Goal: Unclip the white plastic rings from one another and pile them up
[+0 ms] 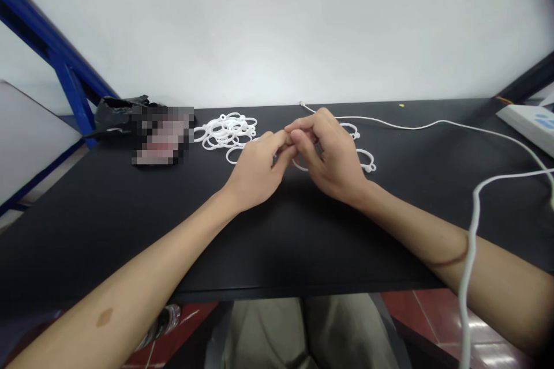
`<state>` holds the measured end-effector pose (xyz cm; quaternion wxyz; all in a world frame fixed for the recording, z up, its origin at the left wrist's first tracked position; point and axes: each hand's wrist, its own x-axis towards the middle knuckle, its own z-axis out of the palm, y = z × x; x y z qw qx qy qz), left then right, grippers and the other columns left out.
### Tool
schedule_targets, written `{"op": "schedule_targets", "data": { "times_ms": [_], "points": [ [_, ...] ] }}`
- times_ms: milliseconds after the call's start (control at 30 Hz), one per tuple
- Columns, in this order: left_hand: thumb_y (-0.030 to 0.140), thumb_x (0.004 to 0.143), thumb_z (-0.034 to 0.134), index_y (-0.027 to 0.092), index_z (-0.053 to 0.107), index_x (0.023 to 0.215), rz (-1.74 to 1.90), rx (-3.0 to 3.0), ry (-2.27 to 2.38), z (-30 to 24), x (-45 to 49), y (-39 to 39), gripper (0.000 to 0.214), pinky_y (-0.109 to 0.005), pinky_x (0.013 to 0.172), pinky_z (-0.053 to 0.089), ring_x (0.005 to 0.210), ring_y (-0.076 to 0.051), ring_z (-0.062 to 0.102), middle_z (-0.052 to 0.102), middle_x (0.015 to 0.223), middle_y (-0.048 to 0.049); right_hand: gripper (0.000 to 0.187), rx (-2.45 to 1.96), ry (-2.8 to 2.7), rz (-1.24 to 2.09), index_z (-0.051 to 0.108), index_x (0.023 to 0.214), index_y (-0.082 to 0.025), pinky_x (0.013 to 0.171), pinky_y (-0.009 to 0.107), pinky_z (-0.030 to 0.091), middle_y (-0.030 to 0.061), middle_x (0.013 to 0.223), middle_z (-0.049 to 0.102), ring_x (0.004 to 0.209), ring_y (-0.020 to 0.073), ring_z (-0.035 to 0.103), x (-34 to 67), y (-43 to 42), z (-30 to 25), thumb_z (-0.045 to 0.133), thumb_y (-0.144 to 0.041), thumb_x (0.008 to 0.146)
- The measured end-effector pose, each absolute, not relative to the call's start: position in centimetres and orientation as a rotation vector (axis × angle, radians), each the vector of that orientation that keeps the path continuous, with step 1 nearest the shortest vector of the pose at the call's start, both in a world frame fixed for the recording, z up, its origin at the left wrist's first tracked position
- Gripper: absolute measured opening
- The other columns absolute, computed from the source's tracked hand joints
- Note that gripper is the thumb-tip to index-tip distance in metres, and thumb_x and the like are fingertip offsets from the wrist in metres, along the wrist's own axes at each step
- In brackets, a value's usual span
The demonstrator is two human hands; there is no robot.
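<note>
My left hand [262, 168] and my right hand [335, 155] meet above the middle of the black table, fingertips pinched together. Between them shows part of a thin white plastic ring [299, 166], which both hands appear to grip; my fingers hide the rest. Left of my hands lies a heap of similar white rings [223, 132], each with a small loop. A single white ring [234, 155] pokes out beside my left hand. On the other side, two more rings, a nearer ring [367, 159] and a farther ring [351, 128], are partly covered by my right hand.
A crumpled black bag [115, 118] and a pixelated item [162, 137] sit at the table's left rear. One white cable [407, 127] runs along the back; another white cable [471, 230] hangs across my right forearm. A white box [530, 124] stands far right, against the white wall.
</note>
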<state>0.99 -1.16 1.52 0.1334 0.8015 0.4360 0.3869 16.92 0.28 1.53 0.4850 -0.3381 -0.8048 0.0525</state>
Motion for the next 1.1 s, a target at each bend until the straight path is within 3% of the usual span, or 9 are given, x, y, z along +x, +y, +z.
{"op": "schedule_targets", "data": {
  "times_ms": [133, 333, 433, 533, 633, 833, 1100],
  "points": [
    [0.024, 0.098, 0.047, 0.019, 0.061, 0.082, 1.162, 2.272, 1.331, 1.8, 0.3, -0.7, 0.021, -0.026, 0.07, 0.043, 0.07, -0.013, 0.058, 0.065, 0.073, 0.0026, 0.021, -0.813, -1.965, 0.172, 0.056, 0.081, -0.019, 0.067, 0.028, 0.042, 0.0015, 0.079, 0.059, 0.072, 0.0123, 0.053, 17.5, 0.6, 1.7, 0.047, -0.028, 0.098],
    [0.021, 0.098, 0.045, 0.019, 0.063, 0.084, 1.148, 2.258, 1.324, 1.7, -0.2, -0.3, 0.022, -0.025, 0.066, 0.042, 0.066, -0.011, 0.055, 0.063, 0.072, 0.0031, 0.017, -0.744, -2.002, 0.518, 0.059, 0.092, -0.018, 0.061, 0.025, 0.043, -0.0023, 0.075, 0.064, 0.063, 0.009, 0.056, 17.7, 0.6, 1.7, 0.057, -0.035, 0.095],
    [0.029, 0.099, 0.046, 0.021, 0.065, 0.099, 1.118, 2.289, 1.314, 1.6, -0.3, -0.5, 0.021, -0.026, 0.071, 0.044, 0.076, -0.014, 0.058, 0.068, 0.084, 0.0009, 0.016, -0.783, -1.948, 0.507, 0.059, 0.085, -0.019, 0.059, 0.025, 0.042, -0.0036, 0.07, 0.063, 0.06, 0.0087, 0.055, 17.7, 0.6, 1.7, 0.059, -0.033, 0.094],
    [0.045, 0.096, 0.051, 0.021, 0.062, 0.116, 1.062, 2.387, 1.299, 1.7, -0.5, -0.7, 0.033, -0.03, 0.077, 0.047, 0.085, -0.017, 0.059, 0.069, 0.099, -0.0027, 0.015, -0.851, -1.887, 0.499, 0.059, 0.082, -0.02, 0.061, 0.025, 0.042, -0.0037, 0.07, 0.065, 0.061, 0.0091, 0.055, 17.6, 0.7, 1.7, 0.06, -0.031, 0.092],
    [0.051, 0.09, 0.058, 0.019, 0.06, 0.12, 1.001, 2.503, 1.291, 1.6, -0.5, -0.7, 0.044, -0.035, 0.085, 0.048, 0.09, -0.02, 0.059, 0.069, 0.106, -0.0053, 0.015, -0.873, -1.889, 0.507, 0.059, 0.081, -0.02, 0.061, 0.026, 0.043, -0.0031, 0.074, 0.067, 0.061, 0.009, 0.055, 17.7, 0.8, 1.8, 0.061, -0.03, 0.092],
    [0.042, 0.09, 0.062, 0.017, 0.058, 0.12, 0.969, 2.585, 1.294, 1.4, -0.6, -0.5, 0.039, -0.037, 0.088, 0.047, 0.096, -0.022, 0.059, 0.068, 0.108, -0.0072, 0.019, -0.875, -1.94, 0.592, 0.059, 0.08, -0.02, 0.061, 0.027, 0.044, -0.002, 0.075, 0.068, 0.06, 0.0103, 0.055, 18.2, 1.0, 2.0, 0.062, -0.036, 0.09],
    [0.038, 0.092, 0.06, 0.017, 0.056, 0.119, 0.963, 2.619, 1.222, 1.5, -0.7, -0.4, 0.034, -0.036, 0.084, 0.045, 0.091, -0.022, 0.056, 0.067, 0.104, -0.007, 0.034, -0.787, -1.887, 0.943, 0.057, 0.079, -0.019, 0.061, 0.026, 0.047, 0.0005, 0.075, 0.066, 0.062, 0.011, 0.056, 18.9, 1.5, 2.3, 0.068, -0.051, 0.083]
  ]
}}
